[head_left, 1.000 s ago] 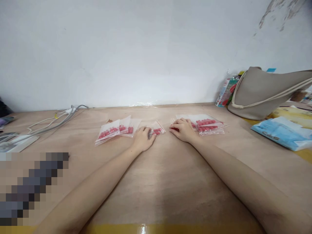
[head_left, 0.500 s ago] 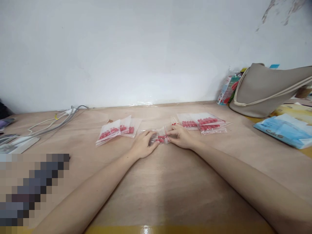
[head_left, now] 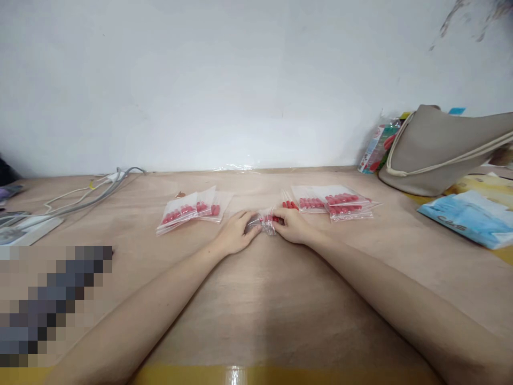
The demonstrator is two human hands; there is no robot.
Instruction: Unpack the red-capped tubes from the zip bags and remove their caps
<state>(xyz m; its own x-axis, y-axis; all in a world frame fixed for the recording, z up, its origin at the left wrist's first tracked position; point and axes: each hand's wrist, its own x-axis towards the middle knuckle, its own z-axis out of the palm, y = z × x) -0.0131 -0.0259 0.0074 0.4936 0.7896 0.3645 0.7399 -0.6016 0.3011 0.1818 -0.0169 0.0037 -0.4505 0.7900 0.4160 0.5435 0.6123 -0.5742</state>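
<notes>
Between my two hands is a small clear plastic bag (head_left: 265, 224), crumpled, with bits of red at its right side. My left hand (head_left: 236, 233) grips the bag's left end between thumb and fingers. At the right end, the fingers of my right hand (head_left: 295, 225) are closed on the bag, close to the red; whether they also pinch a red piece is unclear. Just behind my right hand lie several loose red-ended sticks (head_left: 290, 205). Bags of red pieces (head_left: 182, 213) overlap to the left, and more filled bags (head_left: 348, 206) are stacked to the right.
Grey and white cables (head_left: 96, 193) run along the left of the wooden table (head_left: 224, 315). On the right stand a grey bag (head_left: 433, 144) with a cord and a colourful package (head_left: 377, 147), with a blue tissue pack (head_left: 465, 216) in front. A pixelated area covers the lower left.
The red in the bag now shows higher and closer to my right fingers. My right hand has shifted slightly left, uncovering more of the loose red-ended sticks. My left hand stays nearly in place.
</notes>
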